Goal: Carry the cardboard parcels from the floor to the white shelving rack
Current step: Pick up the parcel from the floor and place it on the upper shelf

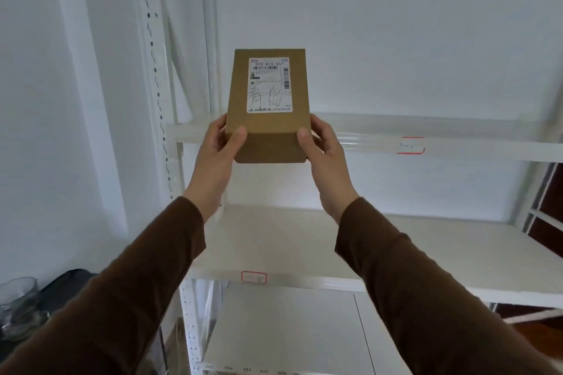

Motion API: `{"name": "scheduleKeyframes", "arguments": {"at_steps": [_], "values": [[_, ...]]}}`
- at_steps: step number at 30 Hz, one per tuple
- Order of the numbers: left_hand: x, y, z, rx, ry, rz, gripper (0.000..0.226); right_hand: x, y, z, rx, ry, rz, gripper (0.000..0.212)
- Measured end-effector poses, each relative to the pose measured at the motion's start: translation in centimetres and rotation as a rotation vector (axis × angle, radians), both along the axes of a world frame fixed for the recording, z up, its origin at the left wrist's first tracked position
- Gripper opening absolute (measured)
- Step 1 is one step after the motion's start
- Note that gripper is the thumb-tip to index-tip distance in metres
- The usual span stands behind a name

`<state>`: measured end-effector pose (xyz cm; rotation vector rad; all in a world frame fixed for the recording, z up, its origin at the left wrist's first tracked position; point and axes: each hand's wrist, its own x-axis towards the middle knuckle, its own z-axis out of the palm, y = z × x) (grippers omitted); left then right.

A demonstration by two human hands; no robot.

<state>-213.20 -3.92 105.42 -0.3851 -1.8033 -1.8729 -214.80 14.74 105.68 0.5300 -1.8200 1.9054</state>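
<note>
A small brown cardboard parcel point(268, 128) with a white shipping label on top is held up in the air in front of the white shelving rack point(457, 146). My left hand point(217, 149) grips its left side, thumb on top. My right hand point(323, 149) grips its right side the same way. The parcel hovers at the height of the upper shelf's front edge, near the rack's left end. Both arms wear brown sleeves.
The rack's left upright post point(189, 313) stands beside a white wall. A lower shelf point(304, 240) carries a red-framed tag point(253, 277); another tag point(411, 145) is on the upper shelf edge. A glass jug point(18, 304) and a dark bag point(67, 286) sit on the floor at lower left.
</note>
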Motion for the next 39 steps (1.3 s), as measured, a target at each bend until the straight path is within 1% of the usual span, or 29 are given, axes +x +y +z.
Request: {"name": "scheduleKeyframes", "arguments": {"at_steps": [2, 6, 9, 13, 17, 19, 22, 25, 31, 33, 35, 36, 39], "values": [[-3.9, -0.2, 1.6, -0.019, 0.029, 0.027, 0.057, -3.8, 0.0, 1.7, 0.007, 0.040, -0.007, 0.064], [-10.6, 0.1, 4.4, -0.067, 0.054, 0.101, 0.054, -10.9, 0.0, 4.6, 0.082, 0.101, -0.018, 0.059], [-15.1, -0.3, 5.8, -0.108, 0.044, 0.157, 0.056, -16.1, -0.4, 6.0, 0.123, 0.104, -0.011, 0.056], [-20.6, -1.9, 6.8, -0.197, -0.008, 0.202, 0.058, -21.6, -1.0, 7.0, 0.141, 0.048, 0.020, 0.049], [-25.1, -3.6, 7.0, -0.274, -0.097, 0.151, 0.066, -26.2, -1.5, 6.9, 0.206, -0.032, 0.015, 0.049], [-26.8, -4.1, 6.9, -0.302, -0.149, 0.125, 0.065, -27.7, -1.6, 6.8, 0.229, -0.090, 0.015, 0.048], [-28.5, -4.2, 6.8, -0.297, -0.207, 0.087, 0.058, -29.0, -1.8, 6.8, 0.256, -0.166, 0.010, 0.047], [-29.4, -4.1, 6.7, -0.268, -0.242, 0.062, 0.054, -29.7, -2.0, 6.9, 0.287, -0.195, -0.009, 0.048], [-29.8, -4.8, 6.7, -0.263, -0.269, 0.052, 0.061, -29.8, -2.7, 6.9, 0.360, -0.177, -0.106, 0.054], [-29.5, -5.0, 6.8, -0.277, -0.266, 0.073, 0.065, -29.5, -2.6, 7.0, 0.390, -0.159, -0.151, 0.059], [-29.2, -5.5, 6.9, -0.307, -0.249, 0.132, 0.070, -29.1, -2.6, 7.0, 0.388, -0.110, -0.225, 0.064], [-28.7, -5.7, 7.0, -0.323, -0.241, 0.171, 0.071, -28.6, -2.7, 7.0, 0.382, -0.062, -0.272, 0.064], [-26.9, -6.0, 7.3, -0.344, -0.179, 0.277, 0.066, -26.6, -3.7, 7.1, 0.362, 0.193, -0.410, 0.052]]}}
